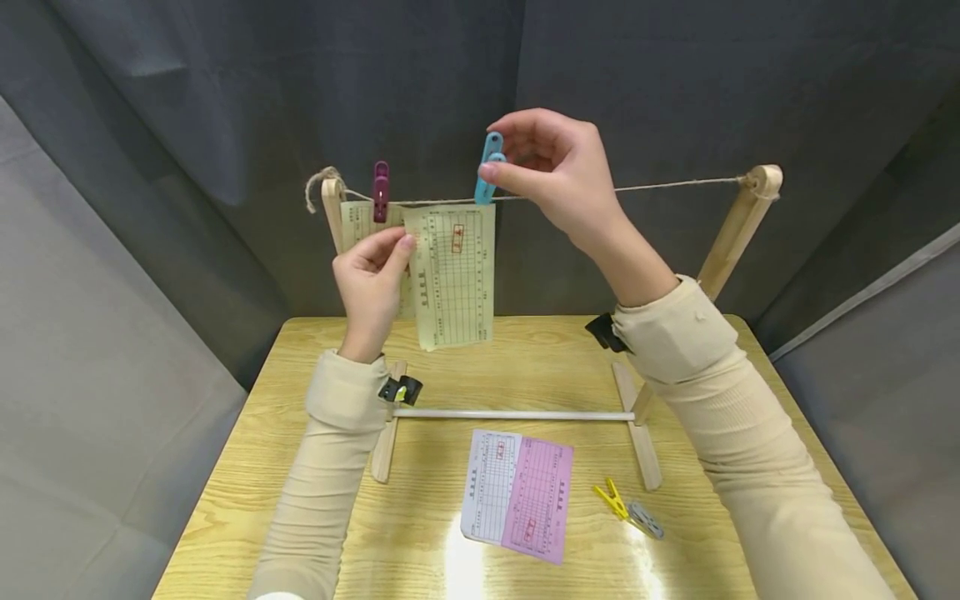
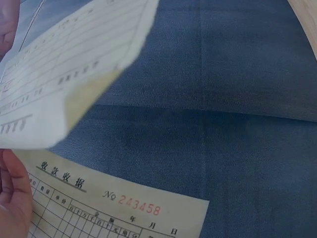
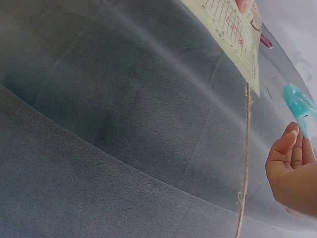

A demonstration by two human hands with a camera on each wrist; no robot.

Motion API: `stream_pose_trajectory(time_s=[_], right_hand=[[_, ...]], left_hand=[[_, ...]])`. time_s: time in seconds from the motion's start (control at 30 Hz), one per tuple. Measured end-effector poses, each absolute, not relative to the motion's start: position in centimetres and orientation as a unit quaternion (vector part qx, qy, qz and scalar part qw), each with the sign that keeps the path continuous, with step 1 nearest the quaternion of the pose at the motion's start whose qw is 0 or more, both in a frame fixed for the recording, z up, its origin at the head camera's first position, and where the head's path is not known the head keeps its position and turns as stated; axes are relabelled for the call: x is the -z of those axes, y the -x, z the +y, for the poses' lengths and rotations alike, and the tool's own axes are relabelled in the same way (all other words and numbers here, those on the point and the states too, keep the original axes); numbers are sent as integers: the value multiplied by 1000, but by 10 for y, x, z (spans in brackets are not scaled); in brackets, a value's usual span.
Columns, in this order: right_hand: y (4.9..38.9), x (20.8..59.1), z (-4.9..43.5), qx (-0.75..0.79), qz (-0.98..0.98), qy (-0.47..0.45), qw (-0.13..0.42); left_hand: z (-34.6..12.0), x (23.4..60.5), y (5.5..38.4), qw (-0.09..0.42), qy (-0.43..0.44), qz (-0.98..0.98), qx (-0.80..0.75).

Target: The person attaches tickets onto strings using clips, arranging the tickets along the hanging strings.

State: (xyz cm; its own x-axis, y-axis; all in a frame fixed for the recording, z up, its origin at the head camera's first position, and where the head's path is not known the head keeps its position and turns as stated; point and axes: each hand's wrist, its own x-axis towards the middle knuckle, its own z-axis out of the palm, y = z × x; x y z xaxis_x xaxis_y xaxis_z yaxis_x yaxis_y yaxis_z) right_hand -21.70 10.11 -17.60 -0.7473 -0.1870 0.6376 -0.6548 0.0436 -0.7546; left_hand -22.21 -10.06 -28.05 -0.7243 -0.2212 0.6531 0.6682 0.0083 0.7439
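My left hand (image 1: 371, 279) pinches the upper left edge of a pale yellow receipt slip (image 1: 457, 287) printed with a table and a red stamp. The slip's top edge is right at the twine line (image 1: 667, 185). Above its top right corner, my right hand (image 1: 558, 171) pinches a light blue clothespin (image 1: 491, 158) between thumb and fingers. In the right wrist view, that clothespin (image 3: 298, 105) shows apart from the twine (image 3: 246, 148). A second yellow slip (image 1: 356, 218) hangs at the left from a purple clothespin (image 1: 381, 190), partly hidden behind the hand and front slip.
The twine runs between two wooden posts (image 1: 731, 233) of a stand with a white crossbar (image 1: 517, 414). On the wooden table (image 1: 247, 500) lie a white slip (image 1: 489, 492), a pink slip (image 1: 542, 500), a yellow clothespin (image 1: 613, 500) and a grey clothespin (image 1: 647, 521). Dark curtains hang behind.
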Motion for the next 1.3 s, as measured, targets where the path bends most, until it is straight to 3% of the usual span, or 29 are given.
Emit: stream_pose_trajectory(time_s=[0.7, 1.0, 1.3], right_hand=[[237, 165, 81, -559, -767, -272, 158], [241, 160, 76, -614, -738, -258, 112], [244, 158, 75, -625, -733, -236, 126]], left_hand=[[-99, 281, 224, 325, 178, -637, 676], [-100, 282, 224, 329, 180, -643, 668], [-100, 282, 225, 330, 185, -641, 667]])
